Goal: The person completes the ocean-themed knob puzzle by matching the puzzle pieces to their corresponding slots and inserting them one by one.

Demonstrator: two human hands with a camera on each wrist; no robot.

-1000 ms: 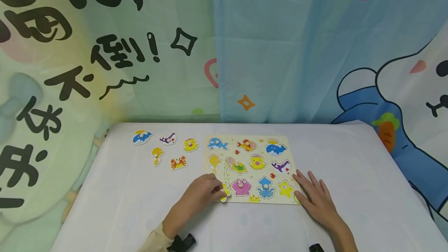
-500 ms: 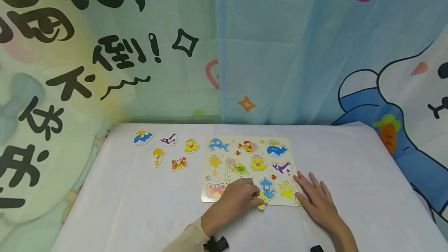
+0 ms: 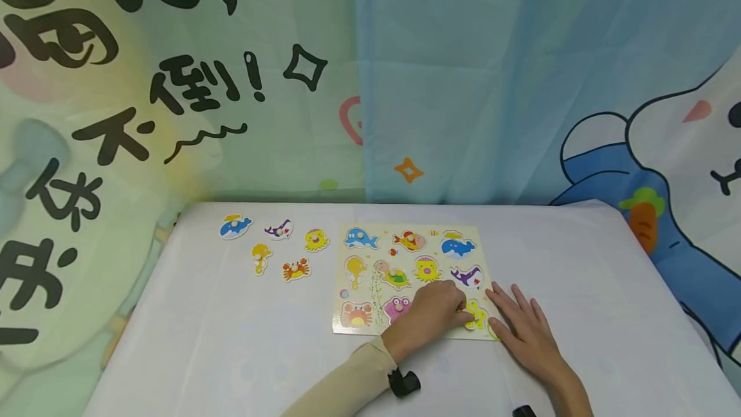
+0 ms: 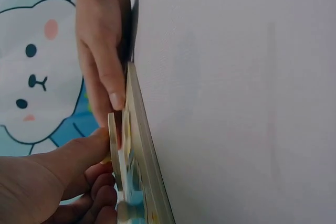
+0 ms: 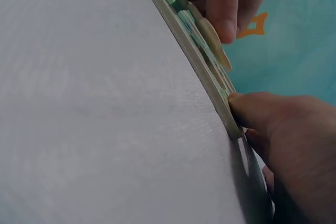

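Note:
My left hand [image 3: 429, 314] reaches across the puzzle board [image 3: 413, 333] and pinches a yellow starfish puzzle piece [image 3: 477, 316] over the star picture at the lower right. In the left wrist view the thin wooden piece [image 4: 114, 153] stands edge-on close above the board [image 4: 149, 174], the left thumb and fingers on its knob side. My right hand [image 3: 525, 327] lies with fingers spread at the board's right edge, its thumb [image 5: 257, 109] touching the board's corner. The squid piece is hidden behind the left hand, and the pink shell piece [image 3: 397, 307] is partly covered.
Left of the board lie several loose knobbed pieces: a blue whale [image 3: 235, 227], a purple whale [image 3: 279, 230], an octopus [image 3: 316, 240], a seahorse [image 3: 261, 259] and a crab [image 3: 296, 269]. A printed curtain [image 3: 451, 82] hangs behind the white table [image 3: 231, 340].
My left hand has carried the starfish piece rightward along the board's lower edge, from the crab picture past the shell to the star picture. The right hand has stayed in place.

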